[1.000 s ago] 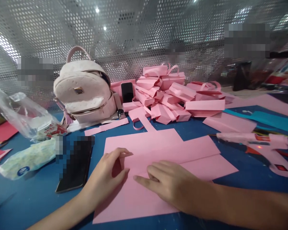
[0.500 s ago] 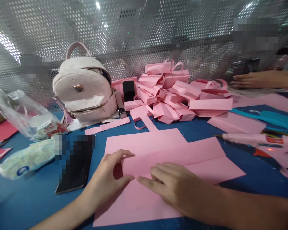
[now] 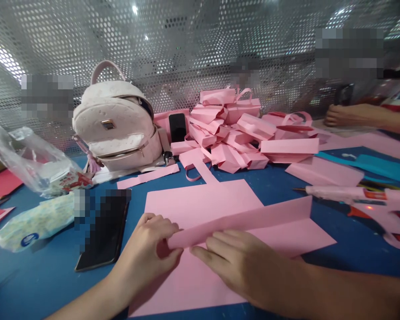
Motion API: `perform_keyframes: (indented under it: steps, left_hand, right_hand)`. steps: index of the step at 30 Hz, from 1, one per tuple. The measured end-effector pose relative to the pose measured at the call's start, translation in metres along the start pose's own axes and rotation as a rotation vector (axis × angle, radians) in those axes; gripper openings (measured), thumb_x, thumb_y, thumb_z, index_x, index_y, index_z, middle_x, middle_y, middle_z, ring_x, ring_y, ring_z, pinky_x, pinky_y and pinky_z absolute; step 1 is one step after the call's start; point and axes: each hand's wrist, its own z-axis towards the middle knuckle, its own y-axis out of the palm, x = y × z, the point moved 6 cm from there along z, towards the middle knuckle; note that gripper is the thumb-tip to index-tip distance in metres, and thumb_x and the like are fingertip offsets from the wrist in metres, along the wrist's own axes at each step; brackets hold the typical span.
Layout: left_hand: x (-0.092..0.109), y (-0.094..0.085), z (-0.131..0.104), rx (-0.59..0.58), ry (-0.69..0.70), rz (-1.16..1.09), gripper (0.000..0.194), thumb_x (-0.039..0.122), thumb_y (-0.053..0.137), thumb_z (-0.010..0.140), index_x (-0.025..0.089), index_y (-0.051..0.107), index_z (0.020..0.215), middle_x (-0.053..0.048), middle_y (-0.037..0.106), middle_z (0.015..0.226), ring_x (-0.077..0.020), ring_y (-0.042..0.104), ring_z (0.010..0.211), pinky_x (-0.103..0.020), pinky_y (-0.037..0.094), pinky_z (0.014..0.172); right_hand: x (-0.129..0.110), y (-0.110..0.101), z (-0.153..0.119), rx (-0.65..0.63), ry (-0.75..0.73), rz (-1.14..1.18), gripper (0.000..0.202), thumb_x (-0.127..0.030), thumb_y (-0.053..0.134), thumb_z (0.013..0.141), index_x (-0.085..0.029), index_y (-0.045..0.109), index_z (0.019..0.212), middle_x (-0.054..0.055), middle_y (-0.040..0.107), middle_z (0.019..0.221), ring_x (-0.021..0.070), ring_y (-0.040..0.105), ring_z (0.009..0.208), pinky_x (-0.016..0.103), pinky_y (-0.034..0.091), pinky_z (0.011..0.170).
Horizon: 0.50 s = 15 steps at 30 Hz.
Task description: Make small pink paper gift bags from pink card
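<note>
A pink sheet of paper (image 3: 293,231) lies before me with its far strip folded upright along a long crease. My left hand (image 3: 150,249) is closed on the left end of this strip, thumb below and fingers behind it. Curled over the crease, my right hand (image 3: 240,262) has its fingertips against the folded paper, close to the left thumb; its palm side is hidden. Another pink sheet (image 3: 186,200) lies flat underneath both hands.
Behind are a heap of pink paper bags (image 3: 226,155), a phone (image 3: 178,127) and a white backpack (image 3: 120,124). A pink glue gun (image 3: 373,198) is at right. Left lie a dark phone (image 3: 106,235) and a tissue pack (image 3: 36,222). Another person's hand (image 3: 346,115) is far right.
The far strip of the pink sheet has come up from nearly flat to upright. My left fingers have closed in on its end. The other person's hand has curled.
</note>
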Motion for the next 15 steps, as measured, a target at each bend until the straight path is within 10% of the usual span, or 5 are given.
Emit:
perform_keyframes:
  steps: [15]
  left_hand:
    - [0.033,-0.012,-0.012,0.194,0.355,0.367,0.029,0.019,0.048,0.103,0.022,0.067,0.082,0.002,0.063,0.076,-0.0167,0.052,0.071,-0.038,0.033,0.085]
  right_hand:
    - [-0.013,0.002,-0.002,-0.038,0.036,-0.074,0.024,-0.026,0.059,0.095,-0.016,0.064,0.116,0.002,0.074,0.099,0.0205,0.065,0.084,0.036,0.049,0.072]
